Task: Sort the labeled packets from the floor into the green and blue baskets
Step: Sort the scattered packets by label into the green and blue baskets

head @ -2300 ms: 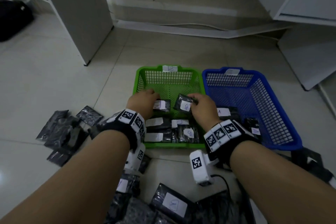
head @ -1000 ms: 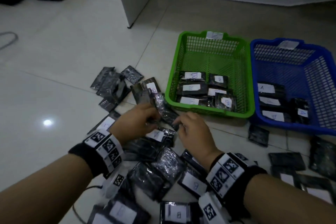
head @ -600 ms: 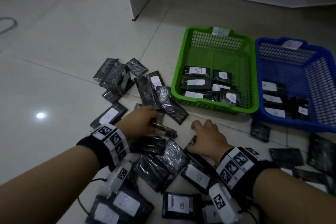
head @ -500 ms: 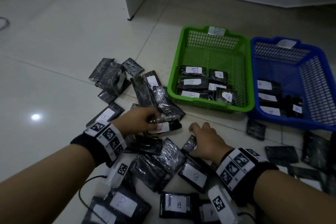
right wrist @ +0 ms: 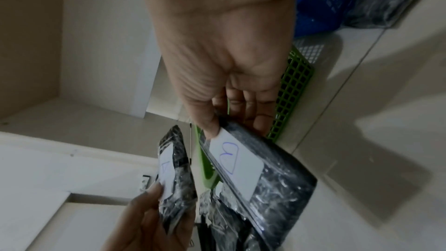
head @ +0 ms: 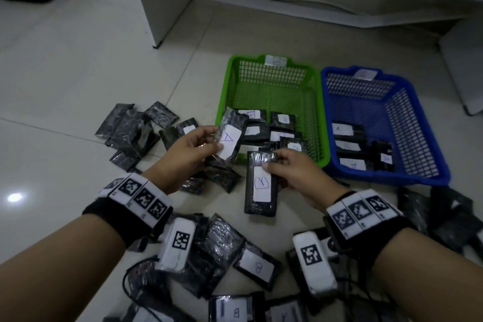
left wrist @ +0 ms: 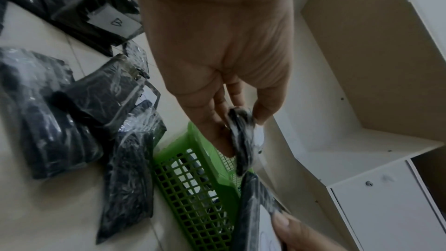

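Observation:
My left hand (head: 198,148) pinches a black packet labeled A (head: 231,138) by its lower edge, lifted in front of the green basket (head: 271,60). The same packet A (right wrist: 175,169) shows edge-on beside my thumb in the right wrist view. My right hand (head: 282,165) pinches the top of a black packet labeled B (head: 261,187), which hangs above the floor; packet B (right wrist: 243,165) is also plain there. The green basket holds several labeled packets at its near end. The blue basket (head: 423,117) to its right holds several packets marked A.
Many more black packets (head: 136,129) lie scattered on the tiled floor left of the green basket, below my wrists (head: 235,251) and at the far right (head: 449,214). A white cabinet leg (head: 162,0) stands behind, with white furniture along the back wall.
Both hands have risen from the floor pile, each lifting a packet: the left one now shows an A label, the right one a B label. The head view tilted up slightly.

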`<action>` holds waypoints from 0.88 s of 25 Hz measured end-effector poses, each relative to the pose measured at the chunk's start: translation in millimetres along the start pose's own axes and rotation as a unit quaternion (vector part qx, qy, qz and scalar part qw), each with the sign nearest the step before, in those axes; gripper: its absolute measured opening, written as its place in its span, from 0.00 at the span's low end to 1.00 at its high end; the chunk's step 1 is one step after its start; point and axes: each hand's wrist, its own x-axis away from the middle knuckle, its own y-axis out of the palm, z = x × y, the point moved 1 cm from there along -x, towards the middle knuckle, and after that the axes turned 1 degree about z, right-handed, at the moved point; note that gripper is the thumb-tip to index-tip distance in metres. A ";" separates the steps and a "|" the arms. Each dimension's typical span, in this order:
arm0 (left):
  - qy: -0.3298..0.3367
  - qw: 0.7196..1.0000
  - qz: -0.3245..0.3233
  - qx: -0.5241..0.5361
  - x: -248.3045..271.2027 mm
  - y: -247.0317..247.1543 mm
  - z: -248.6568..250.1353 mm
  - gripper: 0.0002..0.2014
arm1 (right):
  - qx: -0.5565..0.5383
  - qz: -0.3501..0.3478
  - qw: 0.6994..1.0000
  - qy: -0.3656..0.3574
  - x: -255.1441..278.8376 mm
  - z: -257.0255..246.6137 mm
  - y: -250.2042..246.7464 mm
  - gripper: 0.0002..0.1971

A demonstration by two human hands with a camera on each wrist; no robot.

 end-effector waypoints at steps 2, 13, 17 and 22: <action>0.003 1.000 0.007 -0.011 -5.3 2.4 -0.5 0.19 | -0.052 0.025 0.998 -0.001 -4.1 -2.7 -7.4 0.11; 0.035 0.996 0.088 0.001 -49.7 9.9 8.1 0.16 | -0.158 0.205 0.965 0.044 -99.3 -29.3 -43.4 0.08; 0.016 0.995 0.096 -0.029 -71.7 7.6 -0.1 0.16 | -0.119 0.218 0.965 0.083 -165.0 -32.0 -38.0 0.06; 0.008 0.991 0.131 -0.030 -95.6 8.6 9.4 0.16 | 0.234 0.097 0.965 0.075 -174.2 -47.2 -38.2 0.22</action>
